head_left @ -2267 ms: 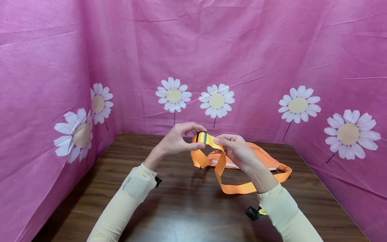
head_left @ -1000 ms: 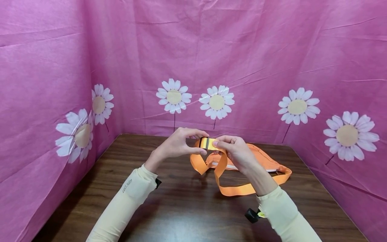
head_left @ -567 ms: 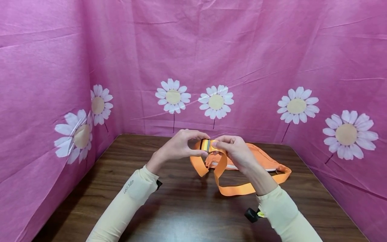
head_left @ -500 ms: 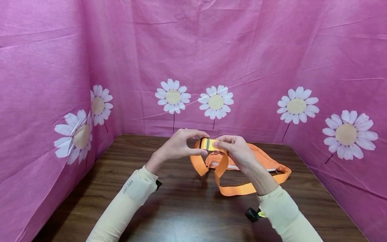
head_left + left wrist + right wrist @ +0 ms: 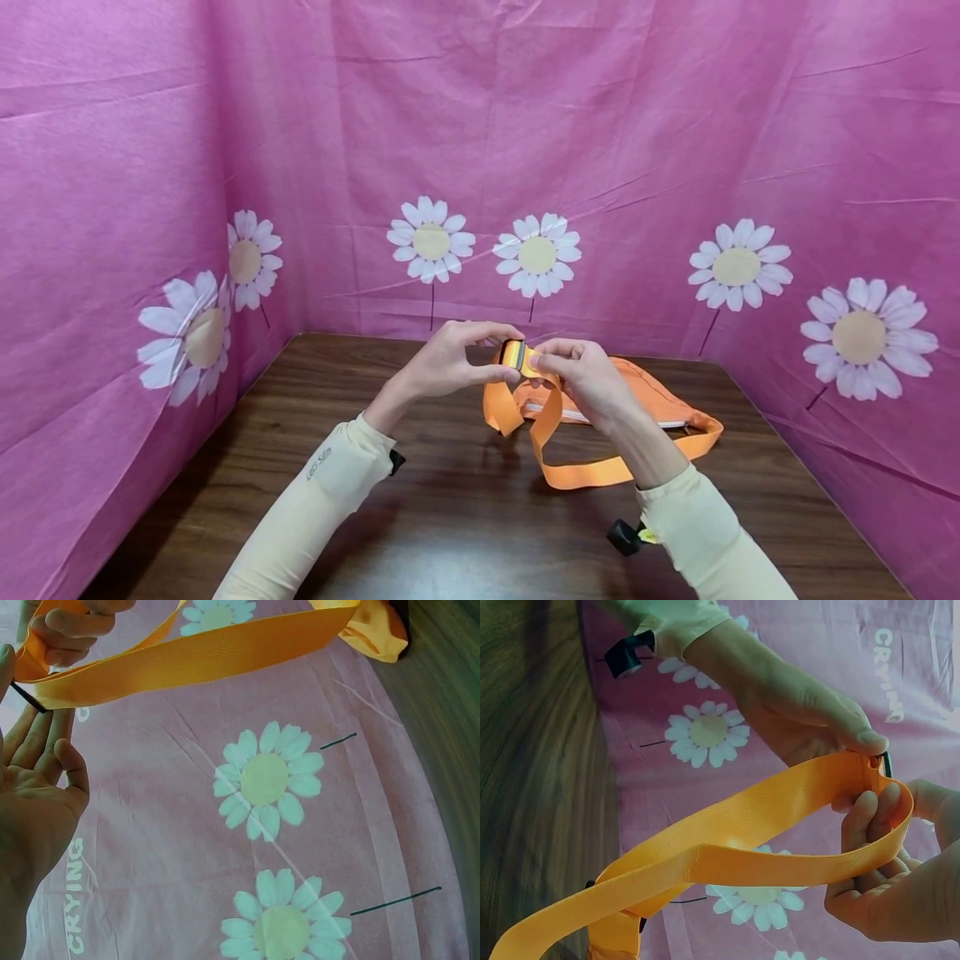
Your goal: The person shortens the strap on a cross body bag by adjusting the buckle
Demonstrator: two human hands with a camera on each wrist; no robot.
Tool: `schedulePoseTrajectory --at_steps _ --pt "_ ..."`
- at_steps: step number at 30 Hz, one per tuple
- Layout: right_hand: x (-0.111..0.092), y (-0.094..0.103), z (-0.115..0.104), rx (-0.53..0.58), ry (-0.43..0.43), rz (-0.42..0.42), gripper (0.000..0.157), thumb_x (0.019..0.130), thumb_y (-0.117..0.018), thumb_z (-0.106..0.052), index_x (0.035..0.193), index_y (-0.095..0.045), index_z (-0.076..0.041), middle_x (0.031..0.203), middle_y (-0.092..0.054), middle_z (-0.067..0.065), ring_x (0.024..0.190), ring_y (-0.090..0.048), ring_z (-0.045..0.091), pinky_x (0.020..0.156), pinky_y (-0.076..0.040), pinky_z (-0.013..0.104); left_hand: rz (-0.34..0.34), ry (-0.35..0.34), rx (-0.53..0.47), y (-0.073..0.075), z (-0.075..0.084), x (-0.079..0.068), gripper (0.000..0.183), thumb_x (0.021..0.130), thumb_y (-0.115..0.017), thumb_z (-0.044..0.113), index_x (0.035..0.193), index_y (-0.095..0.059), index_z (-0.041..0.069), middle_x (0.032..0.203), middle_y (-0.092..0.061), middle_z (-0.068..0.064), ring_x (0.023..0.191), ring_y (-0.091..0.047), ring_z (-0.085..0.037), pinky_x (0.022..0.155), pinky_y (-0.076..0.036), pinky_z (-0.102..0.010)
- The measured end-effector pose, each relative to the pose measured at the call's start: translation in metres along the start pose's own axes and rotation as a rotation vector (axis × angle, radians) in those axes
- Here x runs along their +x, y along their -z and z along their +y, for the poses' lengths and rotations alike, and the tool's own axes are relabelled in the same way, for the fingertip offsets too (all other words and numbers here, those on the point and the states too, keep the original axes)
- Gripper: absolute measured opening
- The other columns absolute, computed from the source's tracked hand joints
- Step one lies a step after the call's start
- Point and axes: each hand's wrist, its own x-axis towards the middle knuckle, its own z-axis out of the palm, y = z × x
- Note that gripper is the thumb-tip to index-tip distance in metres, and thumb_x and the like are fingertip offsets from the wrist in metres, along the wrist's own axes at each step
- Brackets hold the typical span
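- Your left hand: thumb and fingers clamped on the buckle, held by its edges, clear of the table.
- Buckle: between your two hands, ahead of the bag's left end. Over the last second or so it and your left hand have slipped a bit right, toward the other pinch; the run of strap showing between buckle and right thumb is shorter than it was 2.3 s ago.
- Strap: the loop under the buckle has shifted right with it. The lower loop sags toward you and runs back to the bag's right end, barely changed.
- Your right hand: thumb and finger clamped on the strap just beside the buckle, about where they were.
- Bag: lying on the table behind your right hand, zip side toward you, unmoved. So the work is all at the buckle, in small shifts; looks like slack being worked there. Can't confirm any strap fed through.
- Hard to see: buckle's far side and threading; the left wrist view gives only a dark sliver of it. Right fingers partly behind strap. Bag's left part screened by strap and right hand; both wrist views crop it at the edge.
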Motion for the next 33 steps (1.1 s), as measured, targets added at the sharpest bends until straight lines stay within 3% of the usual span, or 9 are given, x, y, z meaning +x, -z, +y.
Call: schedulePoseTrajectory --at_steps 10,17,22,27,33 --pt "0.000 -0.003 0.000 0.163 0.006 -0.062 0.006 0.096 -0.068 -0.006 0.095 -0.071 -0.001 0.087 -0.069 0.009 0.079 -0.063 0.023 0.081 -0.050 0.034 0.011 0.023 -0.010 -0.002 0.005 -0.001 0.047 0.084 -0.087 0.023 0.125 -0.069 0.011 0.112 -0.071 0.008 0.098 -0.065 -0.010 0.084 -0.052 -0.033" --pt "0.000 -0.001 0.002 0.165 0.040 -0.112 0.011 0.098 -0.068 -0.009 0.101 -0.072 0.001 0.085 -0.069 0.008 0.078 -0.062 0.022 0.082 -0.049 0.034 0.002 0.023 0.019 -0.002 0.008 0.002 0.049 0.082 -0.089 0.028 0.125 -0.070 0.011 0.113 -0.071 0.009 0.098 -0.064 -0.009 0.083 -0.054 -0.036" --pt "-0.002 0.003 0.001 0.168 0.052 -0.161 0.015 0.100 -0.064 -0.010 0.109 -0.072 0.000 0.094 -0.071 0.010 0.088 -0.065 0.023 0.088 -0.051 0.036 -0.002 0.022 0.015 -0.001 0.007 0.002 0.049 0.083 -0.088 0.027 0.125 -0.070 0.010 0.113 -0.071 0.008 0.097 -0.064 -0.009 0.084 -0.054 -0.037" --pt "-0.001 0.007 0.002 0.154 0.061 -0.192 0.020 0.102 -0.060 -0.011 0.115 -0.071 0.000 0.105 -0.070 0.012 0.096 -0.065 0.025 0.093 -0.049 0.038 0.023 0.011 0.001 0.005 0.008 0.002 0.049 0.083 -0.088 0.019 0.127 -0.069 0.007 0.111 -0.071 0.005 0.094 -0.065 -0.010 0.082 -0.054 -0.033" --pt "0.000 0.005 0.002 0.179 0.059 -0.200 0.016 0.102 -0.061 -0.009 0.111 -0.072 -0.003 0.103 -0.069 0.010 0.093 -0.064 0.024 0.089 -0.050 0.036 0.051 0.022 -0.028 0.010 0.012 0.000 0.050 0.082 -0.087 0.009 0.129 -0.069 0.006 0.110 -0.072 0.004 0.093 -0.067 -0.011 0.081 -0.056 -0.033"
